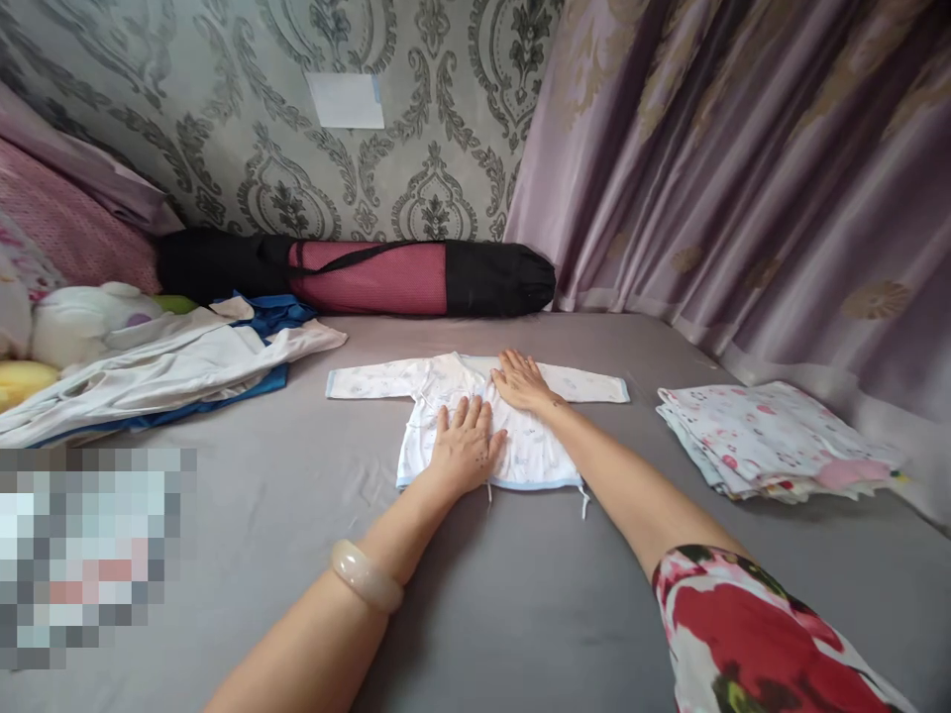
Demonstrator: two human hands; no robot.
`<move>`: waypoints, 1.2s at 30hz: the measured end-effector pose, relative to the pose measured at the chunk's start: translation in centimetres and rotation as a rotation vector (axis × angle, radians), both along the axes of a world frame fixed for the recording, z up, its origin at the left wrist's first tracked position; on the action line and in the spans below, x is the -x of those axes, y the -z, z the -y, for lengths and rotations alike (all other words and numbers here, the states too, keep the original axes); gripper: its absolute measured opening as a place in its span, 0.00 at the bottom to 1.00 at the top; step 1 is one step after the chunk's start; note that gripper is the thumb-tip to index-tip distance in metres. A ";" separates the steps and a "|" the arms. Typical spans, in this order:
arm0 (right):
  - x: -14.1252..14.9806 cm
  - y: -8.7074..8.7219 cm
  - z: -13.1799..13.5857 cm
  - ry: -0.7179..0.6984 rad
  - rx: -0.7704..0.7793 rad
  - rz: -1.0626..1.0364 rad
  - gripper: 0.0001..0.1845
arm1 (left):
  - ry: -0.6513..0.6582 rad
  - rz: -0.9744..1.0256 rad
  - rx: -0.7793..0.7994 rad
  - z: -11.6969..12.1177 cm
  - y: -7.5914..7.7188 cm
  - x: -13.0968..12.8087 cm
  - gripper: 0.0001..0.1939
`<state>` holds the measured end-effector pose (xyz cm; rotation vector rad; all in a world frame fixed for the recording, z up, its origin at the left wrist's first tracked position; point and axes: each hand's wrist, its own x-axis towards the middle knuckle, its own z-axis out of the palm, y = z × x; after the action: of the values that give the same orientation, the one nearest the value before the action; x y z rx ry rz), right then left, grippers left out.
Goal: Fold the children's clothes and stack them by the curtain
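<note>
A small white baby shirt (438, 381) with pale blue trim lies spread out on a grey bed sheet, both sleeves stretched sideways. Thin ties hang from its lower hem. My left hand (468, 446) rests flat on the middle of the shirt's front, fingers extended; a pale bangle (367, 577) circles that wrist. Higher up and to the right, my right hand (520, 379) lies flat near the shoulder, where the right sleeve begins. Both hands press on the cloth without gripping it, and they cover part of the front.
Folded printed cloths (773, 436) are stacked at the right. Crumpled white and blue clothes (170, 366) and a white plush toy (85, 322) lie at the left. A long black and pink bag (371, 277) lines the wall. Purple curtains (654, 149) hang at the right. A blurred patch covers the lower left.
</note>
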<state>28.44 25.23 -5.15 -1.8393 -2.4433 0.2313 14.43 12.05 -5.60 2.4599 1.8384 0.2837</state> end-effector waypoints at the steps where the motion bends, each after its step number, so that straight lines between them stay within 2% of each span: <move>1: -0.2 -0.1 0.5 -0.022 0.010 -0.003 0.34 | 0.001 -0.001 0.003 0.0 0.0 0.1 0.29; 4: -0.8 -0.3 3.0 -0.094 0.045 -0.017 0.35 | 0.005 0.005 0.002 -0.1 -0.1 0.4 0.27; 12: -3.4 -0.8 12.0 -0.229 0.086 -0.025 0.34 | 0.019 0.030 -0.019 -0.3 0.0 1.3 0.24; 16: -3.9 -1.1 14.9 -0.279 0.086 -0.041 0.34 | 0.040 0.045 -0.024 -0.4 0.1 1.7 0.23; 22: -2.5 -1.3 16.5 -0.325 0.037 -0.043 0.35 | 0.040 0.216 -0.003 -0.7 -0.7 2.0 0.18; 26: -1.2 -1.3 17.3 -0.427 0.007 -0.050 0.37 | -0.090 0.443 -0.001 -0.9 -1.6 2.4 0.18; 29: -0.5 -1.7 18.0 -0.465 0.049 -0.080 0.37 | -0.178 0.524 -0.048 -0.9 -1.8 2.6 0.18; 32: 0.0 -2.6 18.3 -0.532 0.114 -0.174 0.35 | -0.190 0.538 -0.052 -0.9 -1.6 2.6 0.20; 34: 0.3 -3.2 17.8 -0.597 0.169 -0.294 0.30 | -0.187 0.527 -0.031 -0.9 -1.5 2.6 0.22; 36: 0.4 -3.6 16.5 -0.555 0.218 -0.439 0.24 | -0.198 0.512 -0.016 -0.9 -1.5 2.6 0.23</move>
<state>28.02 8.73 -1.59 -0.9658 -2.5949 0.8572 11.84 12.96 -4.12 1.9565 1.8355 0.8485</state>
